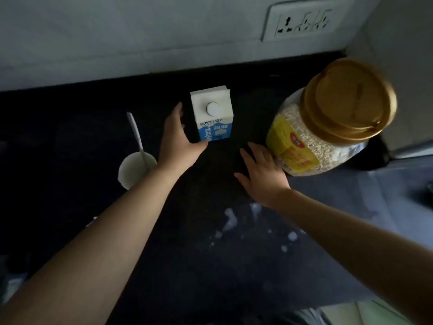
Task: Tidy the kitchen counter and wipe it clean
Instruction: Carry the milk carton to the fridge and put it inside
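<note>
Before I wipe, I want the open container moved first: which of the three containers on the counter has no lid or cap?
The white cup holding the white spoon; carton and oat jar are capped.

Dark kitchen counter (70, 127), dimly lit. White-and-blue milk carton (212, 116) upright, round cap on, just right of the left hand (179, 141), thumb at its base. Oat jar (328, 123), clear with gold lid and yellow label, touching the right hand (262, 174). White cup (133, 170) with spoon (138, 137) left of the left hand. Pale splatters (234, 224), possibly milk, nearer than both hands.
</note>
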`<state>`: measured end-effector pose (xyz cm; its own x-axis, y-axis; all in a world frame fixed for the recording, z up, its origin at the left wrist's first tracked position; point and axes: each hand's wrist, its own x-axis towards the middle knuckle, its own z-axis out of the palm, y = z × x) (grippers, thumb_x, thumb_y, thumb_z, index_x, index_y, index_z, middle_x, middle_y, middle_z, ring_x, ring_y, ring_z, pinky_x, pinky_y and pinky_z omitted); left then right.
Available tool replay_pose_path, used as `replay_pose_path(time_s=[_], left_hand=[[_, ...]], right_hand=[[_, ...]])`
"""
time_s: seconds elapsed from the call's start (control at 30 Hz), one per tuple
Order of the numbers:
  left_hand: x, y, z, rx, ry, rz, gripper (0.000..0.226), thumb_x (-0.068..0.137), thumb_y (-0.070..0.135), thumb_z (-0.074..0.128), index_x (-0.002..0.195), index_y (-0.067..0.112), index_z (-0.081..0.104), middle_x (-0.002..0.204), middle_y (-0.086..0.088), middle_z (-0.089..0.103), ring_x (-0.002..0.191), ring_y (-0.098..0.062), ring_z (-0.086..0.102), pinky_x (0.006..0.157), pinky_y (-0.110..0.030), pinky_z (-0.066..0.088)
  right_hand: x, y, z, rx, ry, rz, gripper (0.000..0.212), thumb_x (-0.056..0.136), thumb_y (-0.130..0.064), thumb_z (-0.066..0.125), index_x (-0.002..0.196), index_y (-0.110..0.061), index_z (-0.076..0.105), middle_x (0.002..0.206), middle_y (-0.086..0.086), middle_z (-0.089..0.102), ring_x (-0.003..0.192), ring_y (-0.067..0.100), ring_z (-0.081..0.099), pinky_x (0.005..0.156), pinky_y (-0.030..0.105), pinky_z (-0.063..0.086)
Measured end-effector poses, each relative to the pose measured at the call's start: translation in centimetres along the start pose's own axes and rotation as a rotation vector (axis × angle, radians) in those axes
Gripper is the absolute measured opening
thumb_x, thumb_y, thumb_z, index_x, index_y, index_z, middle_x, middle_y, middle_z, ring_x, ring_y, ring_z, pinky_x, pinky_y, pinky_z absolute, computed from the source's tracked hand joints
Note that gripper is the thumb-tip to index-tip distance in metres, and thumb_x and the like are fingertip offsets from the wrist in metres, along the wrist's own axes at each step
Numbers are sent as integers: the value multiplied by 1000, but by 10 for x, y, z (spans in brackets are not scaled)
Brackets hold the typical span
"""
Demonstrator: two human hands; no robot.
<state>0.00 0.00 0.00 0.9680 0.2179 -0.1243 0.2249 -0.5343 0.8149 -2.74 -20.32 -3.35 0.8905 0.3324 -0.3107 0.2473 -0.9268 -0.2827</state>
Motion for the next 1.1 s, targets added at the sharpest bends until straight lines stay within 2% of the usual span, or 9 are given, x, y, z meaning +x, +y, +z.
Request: replay_pose_path(time_s=[0.07,0.2,0.33,0.43,0.57,0.77,0.87,0.97,1.1], left_hand=[[10,0,5,10,-13,103,86,71,14,78,143,19,30,144,-4,38,131,-17,40,103,-38,43],[19,-8,14,-13,-13,135,69,73,14,77,133,18,42,133,-2,51,120,-6,47,85,-5,42],[32,-10,15,-57,-32,134,90,67,16,82,141,11,30,140,-8,45,128,-14,45,103,-31,43],[44,-5,15,-85,-52,112,107,62,14,85,147,13,20,146,-6,36,131,-8,38,101,-15,39],[47,0,14,-102,-117,162,86,60,11,84,133,20,39,130,2,50,117,-7,50,89,-14,45],[23,-8,8,-72,-8,285,72,61,18,84,123,13,46,124,-2,50,121,-17,49,99,-36,46],[10,-6,1,-20,-31,277,74,59,18,85,122,13,46,122,-1,49,120,-19,50,97,-31,46],[-8,0,-7,17,-15,269,77,58,26,84,124,16,44,121,2,44,118,-16,49,92,-19,43],[-56,12,-15,-117,-38,118,74,57,43,81,121,31,46,126,-4,54,114,-13,57,93,-36,50]], right_hand=[[2,3,3,-22,47,-3,65,91,-47,43,145,-18,20,154,8,15,140,28,12,110,47,20],[2,6,12,-61,68,-16,65,92,-48,39,145,-18,20,155,8,15,141,29,11,110,49,18],[1,7,11,-54,79,-19,64,92,-47,40,144,-16,22,154,10,17,140,30,13,109,51,20],[1,7,12,-40,66,-15,64,92,-48,40,145,-18,20,154,8,16,141,28,11,108,53,20],[1,8,12,-30,64,-11,64,92,-48,40,145,-18,20,155,8,15,141,28,11,108,53,20],[1,8,11,4,53,-19,63,92,-48,40,145,-20,19,155,6,14,141,26,9,110,50,17],[-1,7,0,13,4,-9,61,94,-48,35,146,-21,18,156,5,13,142,25,8,111,48,16],[-10,5,-18,103,-28,-34,59,95,-48,35,145,-21,21,154,6,19,139,27,17,110,43,22],[-46,12,-47,309,-21,-114,55,94,-47,39,142,-21,30,147,6,33,132,25,34,103,36,32]])
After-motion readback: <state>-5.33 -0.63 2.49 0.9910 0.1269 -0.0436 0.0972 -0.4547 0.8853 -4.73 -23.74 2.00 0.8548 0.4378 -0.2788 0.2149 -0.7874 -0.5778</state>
